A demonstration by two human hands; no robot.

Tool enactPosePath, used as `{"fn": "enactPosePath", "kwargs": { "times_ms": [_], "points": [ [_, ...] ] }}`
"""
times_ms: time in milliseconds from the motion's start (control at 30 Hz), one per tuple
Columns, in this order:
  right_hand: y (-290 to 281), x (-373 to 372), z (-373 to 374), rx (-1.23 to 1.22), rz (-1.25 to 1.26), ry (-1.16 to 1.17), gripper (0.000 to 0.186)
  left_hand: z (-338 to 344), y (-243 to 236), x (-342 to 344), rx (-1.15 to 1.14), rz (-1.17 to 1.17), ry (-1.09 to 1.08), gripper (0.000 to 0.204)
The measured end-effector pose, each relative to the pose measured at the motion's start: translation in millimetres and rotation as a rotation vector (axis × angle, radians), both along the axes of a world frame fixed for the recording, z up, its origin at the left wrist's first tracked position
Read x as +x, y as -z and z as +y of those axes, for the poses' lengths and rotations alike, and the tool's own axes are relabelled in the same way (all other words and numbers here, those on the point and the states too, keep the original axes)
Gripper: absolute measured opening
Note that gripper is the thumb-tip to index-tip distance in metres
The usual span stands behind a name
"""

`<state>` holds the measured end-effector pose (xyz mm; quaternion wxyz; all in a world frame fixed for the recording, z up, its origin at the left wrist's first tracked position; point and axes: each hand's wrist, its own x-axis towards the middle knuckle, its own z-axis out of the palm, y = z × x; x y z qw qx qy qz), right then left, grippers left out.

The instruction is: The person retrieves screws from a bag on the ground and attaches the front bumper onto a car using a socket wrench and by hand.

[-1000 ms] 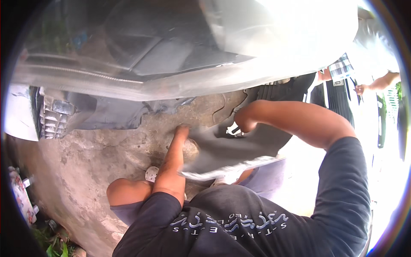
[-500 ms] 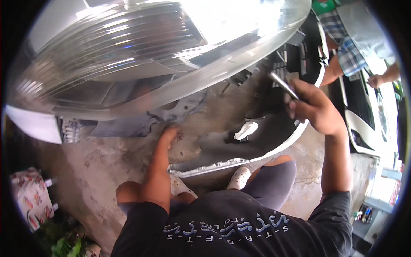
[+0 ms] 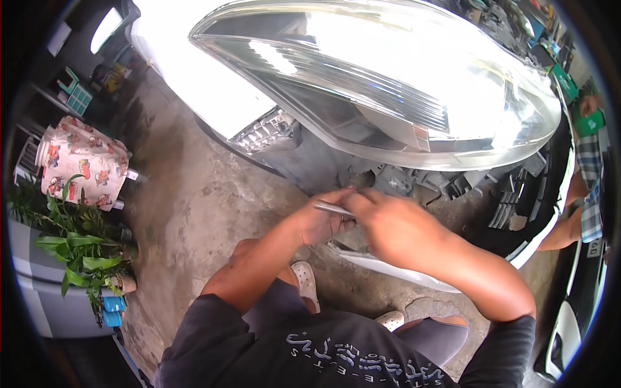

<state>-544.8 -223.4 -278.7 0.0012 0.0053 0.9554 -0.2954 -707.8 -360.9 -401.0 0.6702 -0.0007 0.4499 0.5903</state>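
Note:
My right hand (image 3: pixel 396 223) is closed around a shiny metal rod-shaped tool (image 3: pixel 331 207), whose bare end points left across my left hand. Close against it, my left hand (image 3: pixel 315 220) has its fingers curled, and what they hold, if anything, is hidden. Both hands meet just below a large clear car headlight (image 3: pixel 388 84) with ribbed inner reflectors. Grey underbody panelling (image 3: pixel 310 161) lies behind the fingertips. Under my right forearm curves a detached white-edged bumper (image 3: pixel 401 270), its dark inside facing up.
A white body panel (image 3: pixel 213 84) adjoins the headlight's left end. On the left are a cloth-covered object (image 3: pixel 87 165) with a pink print and potted plants (image 3: pixel 81 252). Another person's leg in plaid shorts (image 3: pixel 590 168) is at the far right. Concrete floor (image 3: pixel 187 187) runs beneath.
My right hand has come down and left with the metal tool to meet my left hand, which has risen from beside the grey panelling. The view has swung left.

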Motion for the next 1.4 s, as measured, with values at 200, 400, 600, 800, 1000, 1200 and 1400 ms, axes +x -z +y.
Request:
{"fn": "enactPosePath", "kwargs": {
  "times_ms": [200, 400, 600, 800, 1000, 1200, 1400],
  "points": [
    [-21, -4, 3, 0.133, 0.072, -0.07, 0.034, -62, 28, -39, 0.23, -0.274, 0.079, 0.021],
    [-47, 97, 55, -0.326, -0.05, 0.208, 0.021, -126, 98, -136, -0.213, 0.258, 0.037, 0.014],
    [-27, 128, -16, -0.569, -0.642, -0.09, 0.04, -153, 343, -174, -0.637, 0.797, 0.371, 0.022],
    [128, 139, -54, -0.206, -0.935, 0.017, 0.051, -167, 470, -154, -0.769, 1.337, 0.097, 0.036],
    [159, 146, -43, -0.191, -0.868, 0.129, 0.032, -113, 391, -131, -0.645, 0.794, 0.033, 0.073],
    [170, 132, -29, -0.101, -0.813, 0.08, 0.033, -109, 161, -171, -0.075, 0.836, -0.541, 0.04],
    [170, 108, -46, -0.115, -0.827, -0.035, 0.034, -116, -36, -128, 0.4, 0.5, -0.668, 0.035]
  ]
}}
